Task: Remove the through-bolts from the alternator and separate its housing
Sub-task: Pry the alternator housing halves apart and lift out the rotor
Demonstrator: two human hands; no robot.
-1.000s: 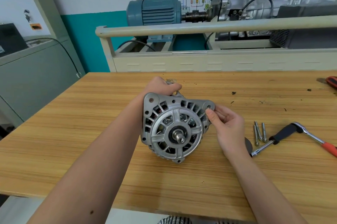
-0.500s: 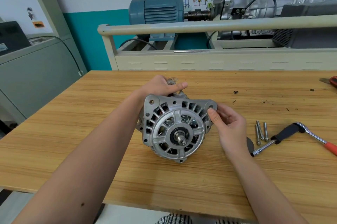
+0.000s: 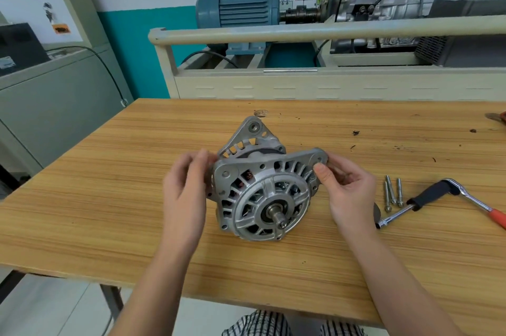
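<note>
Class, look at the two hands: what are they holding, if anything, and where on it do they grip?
Both grip the alternator: the right hand pinches its right mounting ear, and the left hand, blurred, is at its left edge.

Wooden table (image 3: pixel 115 198) before a teal-and-white wall (image 3: pixel 142 42), grey cabinet (image 3: pixel 54 94) at left.
</note>
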